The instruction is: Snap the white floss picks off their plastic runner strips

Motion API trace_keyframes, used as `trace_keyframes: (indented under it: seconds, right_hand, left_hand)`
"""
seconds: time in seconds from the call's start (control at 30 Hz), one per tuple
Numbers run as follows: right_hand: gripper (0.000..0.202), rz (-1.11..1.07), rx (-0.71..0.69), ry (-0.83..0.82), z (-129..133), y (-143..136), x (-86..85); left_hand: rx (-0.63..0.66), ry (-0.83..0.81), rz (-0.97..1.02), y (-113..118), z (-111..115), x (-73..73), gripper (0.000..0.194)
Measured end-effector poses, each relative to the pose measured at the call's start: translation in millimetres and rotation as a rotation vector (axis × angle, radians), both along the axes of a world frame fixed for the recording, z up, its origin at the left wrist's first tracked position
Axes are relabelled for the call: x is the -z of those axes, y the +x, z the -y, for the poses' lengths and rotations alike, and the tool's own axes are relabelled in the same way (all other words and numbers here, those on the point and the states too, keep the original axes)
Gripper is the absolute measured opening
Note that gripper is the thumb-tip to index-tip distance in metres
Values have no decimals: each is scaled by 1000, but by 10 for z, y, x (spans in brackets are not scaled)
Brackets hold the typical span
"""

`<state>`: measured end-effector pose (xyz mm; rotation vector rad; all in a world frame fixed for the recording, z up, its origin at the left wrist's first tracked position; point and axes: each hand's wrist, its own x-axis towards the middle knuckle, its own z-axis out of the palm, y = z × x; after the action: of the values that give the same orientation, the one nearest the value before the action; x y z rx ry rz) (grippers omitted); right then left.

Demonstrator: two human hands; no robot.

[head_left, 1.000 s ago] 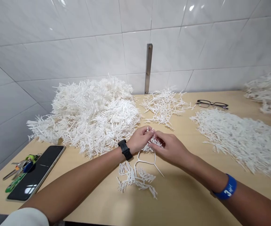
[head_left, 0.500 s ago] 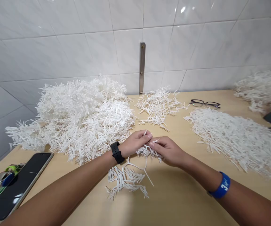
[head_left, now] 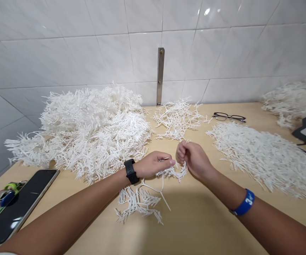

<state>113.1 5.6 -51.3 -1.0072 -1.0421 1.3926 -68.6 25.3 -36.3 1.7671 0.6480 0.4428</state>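
Observation:
My left hand (head_left: 155,164) pinches a white branched plastic piece (head_left: 172,172) between thumb and fingers. The piece's short twigs hang below the hand and reach right, towards my other wrist. My right hand (head_left: 192,157) is closed with its fingers curled in, a little right of the left one. A speck of white shows at its top, but what lies inside the fist is hidden. Below the hands, on the wooden table (head_left: 195,219), rests another white branched piece (head_left: 139,205) with many fine tips. A longer forked stem (head_left: 155,190) lies against it.
A large heap of white branched pieces (head_left: 89,131) stands at left. Bare white twigs (head_left: 179,118) form a smaller pile at back centre. Short white pieces (head_left: 264,152) spread at right, near eyeglasses (head_left: 229,117). A phone (head_left: 22,205) and keys (head_left: 3,196) lie at left.
My right hand has moved away from the left, up and slightly right, and its fingers have curled into a fist. My left hand keeps hold of the branched piece.

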Motion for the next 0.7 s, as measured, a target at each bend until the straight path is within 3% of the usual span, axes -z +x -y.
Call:
trace_keyframes:
  seconds: [0.13,0.23,0.3,0.37,0.47,0.63,0.7]
  right_hand:
    - [31,-407,249,-87,-162,304,-114]
    - [32,-547,504,-81,-260,580,-202]
    - [42,-561,567,-68,-302,692,-221]
    - [48,-485,493,-82,-317,700,-191]
    - [45,-189,259,-62,-262,529,-99]
    - [39,590,-95,253,-9,164,-55]
    - [38,781,-185,310,70,92,-70]
  left_hand:
    - [-81,24,35,-11,2,4,50]
    - [-135,32,56,-2,-20,33,49]
    - [-145,24,59,1,-38,56,49]
    - [-155,17,53,0,-52,79,48]
    - [-176,5,45,-3,-63,104,47]
    - [-163,41,49,2,-47,104,47]
    - [-149,46,53,8,-41,105,48]
